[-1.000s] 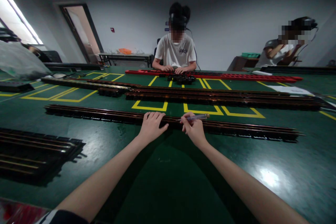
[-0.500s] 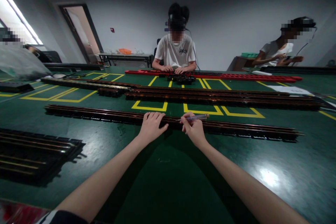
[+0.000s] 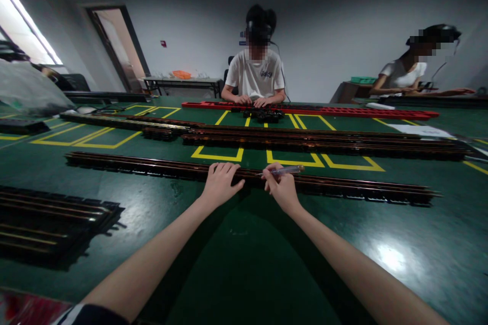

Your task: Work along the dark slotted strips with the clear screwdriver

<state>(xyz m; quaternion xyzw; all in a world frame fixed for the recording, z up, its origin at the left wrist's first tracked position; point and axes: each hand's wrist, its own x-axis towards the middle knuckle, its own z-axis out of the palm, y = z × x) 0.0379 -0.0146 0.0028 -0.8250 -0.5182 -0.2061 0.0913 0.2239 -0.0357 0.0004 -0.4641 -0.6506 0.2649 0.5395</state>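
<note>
A long dark rail strip (image 3: 133, 165) with copper-coloured lines lies across the green table (image 3: 244, 264) in front of me. My left hand (image 3: 221, 183) rests on it with the fingers lying flat and spread. Just to the right, my right hand (image 3: 281, 188) is closed round a clear-handled screwdriver (image 3: 285, 169), whose tip points left onto the strip between the two hands.
More dark strips (image 3: 305, 139) lie further back, and a stack of them (image 3: 46, 223) sits at the near left. A long red strip (image 3: 343, 110) lies before a seated person in a white shirt (image 3: 256, 73). Another person (image 3: 407, 73) sits at the far right. Yellow outlines (image 3: 217, 155) mark the table.
My hands and the strip have not moved. The person at the far right has lowered an arm and stretched it out to the right.
</note>
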